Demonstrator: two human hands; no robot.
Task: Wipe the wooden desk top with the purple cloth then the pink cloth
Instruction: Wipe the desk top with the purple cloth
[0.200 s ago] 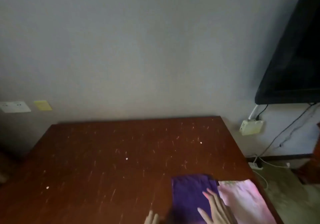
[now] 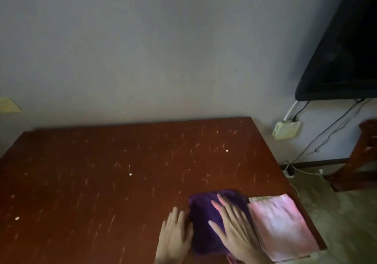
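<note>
Purple-cloth stage, wiping not yet underway, I judge.
Left to right: left hand (image 2: 175,235) is lying flat, fingers straight, on the wooden desk top (image 2: 102,182) touching the purple cloth (image 2: 204,218); right hand (image 2: 234,229) is pressing flat, fingers spread, on it; pink cloth (image 2: 281,223) is waiting alongside at the desk's right edge. Next I'm expecting a leftward sweep under steady pressure.

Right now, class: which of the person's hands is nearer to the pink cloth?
Right. The right hand lies flat on the purple cloth, close beside the pink cloth. The left hand rests on the desk at the purple cloth's far edge.
</note>
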